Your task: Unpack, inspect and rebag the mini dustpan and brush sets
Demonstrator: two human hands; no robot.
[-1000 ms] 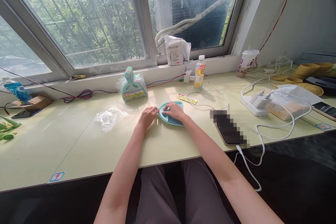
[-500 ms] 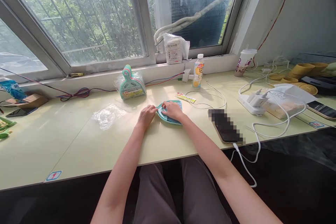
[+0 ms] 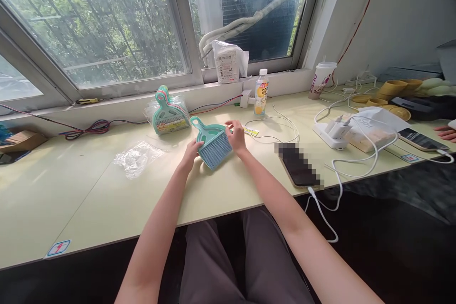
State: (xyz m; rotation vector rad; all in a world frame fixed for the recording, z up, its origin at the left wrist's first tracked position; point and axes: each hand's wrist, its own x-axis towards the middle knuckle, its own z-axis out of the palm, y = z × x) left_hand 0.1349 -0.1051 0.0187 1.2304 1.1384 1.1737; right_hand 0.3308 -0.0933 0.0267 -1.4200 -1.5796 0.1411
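A teal mini dustpan and brush set (image 3: 215, 145) is tilted up off the tabletop, its bluish-grey bristles facing me and its looped handle pointing to the upper left. My left hand (image 3: 191, 153) grips its left edge, thumb on the front. At the right edge, my right hand (image 3: 236, 137) pinches it with bent fingers. Behind them, against the sill, leans a plastic-wrapped stack of similar dustpan sets (image 3: 170, 116) with a yellow label. A crumpled clear plastic wrapper (image 3: 138, 159) lies left of my left hand. A yellow-green label strip (image 3: 251, 131) is just beyond my right hand.
A drink bottle (image 3: 261, 92) and a lidded cup (image 3: 321, 80) stand at the back. Right of my arm lies a phone (image 3: 299, 166) on a charging cable. A power strip (image 3: 331, 135) and loose white cables follow. Another person's hand (image 3: 447, 133) shows at the right edge.
The dustpan and brush set has gone from lying flat to tilted upright, with its handle and bristles now showing. My hands have shifted to its two sides. The view has turned slightly right.
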